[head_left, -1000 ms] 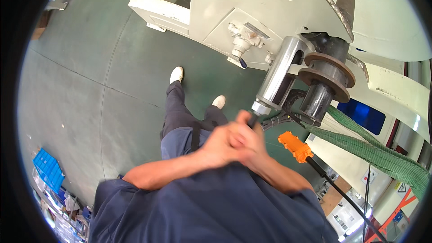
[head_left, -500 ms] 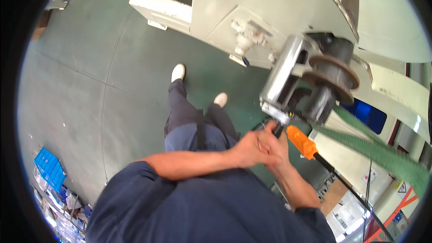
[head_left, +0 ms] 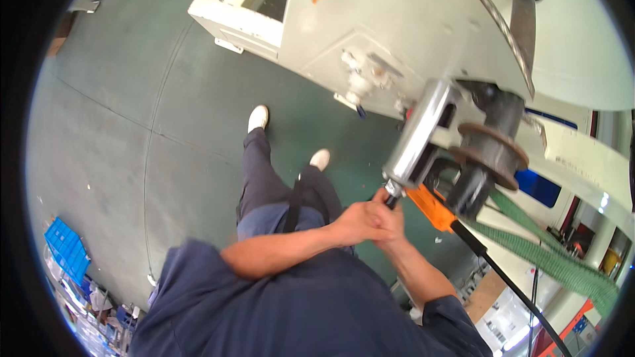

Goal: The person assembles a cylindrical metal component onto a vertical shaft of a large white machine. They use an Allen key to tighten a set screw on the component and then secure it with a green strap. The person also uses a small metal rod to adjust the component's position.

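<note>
Both my hands are closed together, one over the other, around a short handle point(head_left: 393, 193) with a black grip and a silver end. My left hand point(head_left: 357, 223) comes in from the left and laps against my right hand point(head_left: 391, 221); between them most of the grip is hidden. Whether the handle belongs to a wrench I cannot tell. Its silver end meets the lower end of a shiny metal cylinder point(head_left: 421, 133). Beside that cylinder is a dark shaft with a rusty flanged spool point(head_left: 493, 152).
An orange tool head point(head_left: 430, 208) on a black pole point(head_left: 506, 281) lies close right of my hands. Green webbing straps point(head_left: 549, 251) hang at the right. A large white machine body point(head_left: 377, 26) stands ahead, with a twisted steel cable point(head_left: 496, 16). A blue crate point(head_left: 67, 250) sits far left.
My clasped hands have shifted slightly left. The handle's silver end, seen broadside before, now appears narrow and in line with the cylinder. The cylinder and spool sit lower in view.
</note>
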### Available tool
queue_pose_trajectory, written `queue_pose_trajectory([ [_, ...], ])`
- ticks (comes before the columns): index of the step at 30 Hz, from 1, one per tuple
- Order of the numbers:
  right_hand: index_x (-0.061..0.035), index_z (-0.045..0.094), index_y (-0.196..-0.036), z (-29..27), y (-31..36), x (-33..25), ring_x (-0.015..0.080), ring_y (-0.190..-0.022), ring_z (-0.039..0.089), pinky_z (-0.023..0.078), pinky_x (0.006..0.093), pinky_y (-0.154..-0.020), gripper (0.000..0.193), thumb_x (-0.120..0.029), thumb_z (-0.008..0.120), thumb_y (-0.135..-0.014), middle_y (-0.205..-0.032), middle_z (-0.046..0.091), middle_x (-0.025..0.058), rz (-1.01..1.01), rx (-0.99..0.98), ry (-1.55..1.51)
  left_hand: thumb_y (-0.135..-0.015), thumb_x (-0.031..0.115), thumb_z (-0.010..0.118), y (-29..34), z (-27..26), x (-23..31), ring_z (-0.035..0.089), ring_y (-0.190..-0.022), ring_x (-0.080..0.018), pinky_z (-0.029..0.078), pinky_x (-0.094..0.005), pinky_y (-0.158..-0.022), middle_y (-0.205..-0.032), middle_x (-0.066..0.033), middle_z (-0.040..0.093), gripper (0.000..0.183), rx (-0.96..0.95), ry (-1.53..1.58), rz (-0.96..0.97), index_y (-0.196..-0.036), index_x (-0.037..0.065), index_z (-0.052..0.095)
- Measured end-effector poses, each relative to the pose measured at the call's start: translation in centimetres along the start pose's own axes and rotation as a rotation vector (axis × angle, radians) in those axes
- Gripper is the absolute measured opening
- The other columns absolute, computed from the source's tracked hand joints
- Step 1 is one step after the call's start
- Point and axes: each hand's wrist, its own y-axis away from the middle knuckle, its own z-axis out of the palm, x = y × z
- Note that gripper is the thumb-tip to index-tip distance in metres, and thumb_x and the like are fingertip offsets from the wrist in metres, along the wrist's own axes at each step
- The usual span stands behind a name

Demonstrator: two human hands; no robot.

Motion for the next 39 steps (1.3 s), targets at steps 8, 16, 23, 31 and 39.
queue_pose_trajectory([
  [8, -0.0112, 0.042, -0.076, 5.1, 6.9, -6.9, 0.0046, -0.051, 0.040, 0.029, 0.0227, -0.045, 0.024, 0.003, 0.058, -0.086, -0.062, 0.039, -0.0037, 0.112, -0.037, -0.031, -0.074, 0.023, 0.088, 5.1, 4.1, 5.8, 0.062, -0.088, -0.0108, 0.052, -0.0288, -0.080, -0.087, -0.0029, 0.065, 0.042, 0.078, -0.069, -0.006, -0.098, -0.002, 0.065],
  [16, -0.0110, 0.040, -0.074, 9.4, 0.4, -2.6, 0.0054, -0.047, 0.038, 0.027, 0.0238, -0.043, 0.027, 0.004, 0.060, -0.084, -0.058, 0.040, -0.0031, 0.195, -0.072, -0.271, -0.074, 0.023, 0.086, 5.5, -2.4, 2.5, 0.064, -0.074, -0.0077, 0.055, -0.0277, -0.069, -0.076, -0.0041, 0.066, 0.035, 0.168, 0.054, -0.072, -0.084, -0.002, 0.064],
  [23, -0.0105, 0.041, -0.075, 0.8, 3.3, -2.5, 0.0024, -0.052, 0.039, 0.027, 0.0220, -0.045, 0.025, -0.001, 0.062, -0.086, -0.063, 0.040, -0.0052, -0.027, -0.023, 0.019, -0.079, 0.019, 0.084, 0.9, 3.9, -1.7, 0.065, -0.081, -0.0101, 0.053, -0.0259, -0.073, -0.084, -0.0050, 0.070, 0.029, -0.051, -0.065, 0.072, -0.094, -0.001, 0.068],
  [31, -0.0107, 0.039, -0.077, 6.2, 5.5, -6.1, 0.0053, -0.049, 0.040, 0.029, 0.0235, -0.044, 0.025, 0.003, 0.058, -0.087, -0.060, 0.041, -0.0026, 0.146, -0.111, -0.085, -0.075, 0.016, 0.086, 5.5, 2.8, 5.7, 0.065, -0.081, -0.0106, 0.053, -0.0270, -0.074, -0.085, -0.0062, 0.068, 0.031, 0.107, -0.075, 0.064, -0.089, -0.002, 0.066],
  [39, -0.0108, 0.045, -0.073, 3.7, -1.9, 0.7, 0.0058, -0.049, 0.040, 0.029, 0.0231, -0.044, 0.022, 0.003, 0.058, -0.083, -0.061, 0.040, -0.0030, 0.088, 0.036, -0.107, -0.079, 0.017, 0.082, 1.3, -1.7, -2.3, 0.060, -0.071, -0.0072, 0.052, -0.0263, -0.071, -0.075, -0.0014, 0.067, 0.025, 0.058, 0.297, 0.007, -0.079, -0.002, 0.066],
])
